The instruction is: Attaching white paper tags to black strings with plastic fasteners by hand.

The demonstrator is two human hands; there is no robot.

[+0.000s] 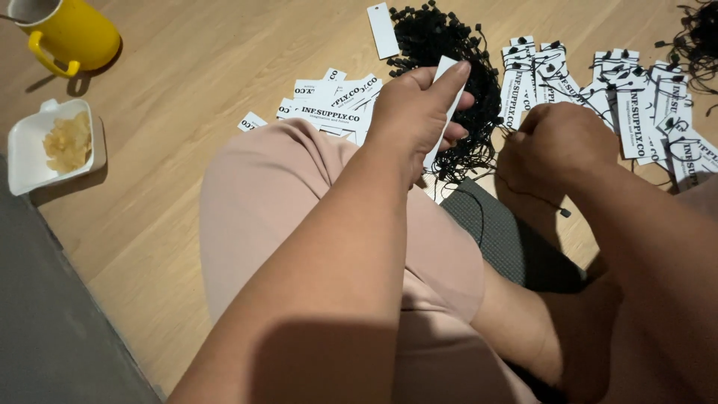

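Observation:
My left hand (415,112) pinches a narrow white paper tag (446,112) upright above my raised knee. My right hand (557,146) is closed around a thin black string loop (542,200) whose plastic lock end dangles below the wrist. Just beyond both hands lies a heap of black string fasteners (449,45) on the wooden floor. A loose pile of white printed tags (329,108) sits left of the heap. Right of it lie several tags with strings attached (598,90), spread in a row.
A yellow mug (71,34) stands at the far left corner. Below it a white dish (26,161) holds pale snack pieces. A single blank tag (383,30) lies near the heap. A dark mat (508,239) lies under my legs, a grey surface (52,322) at left.

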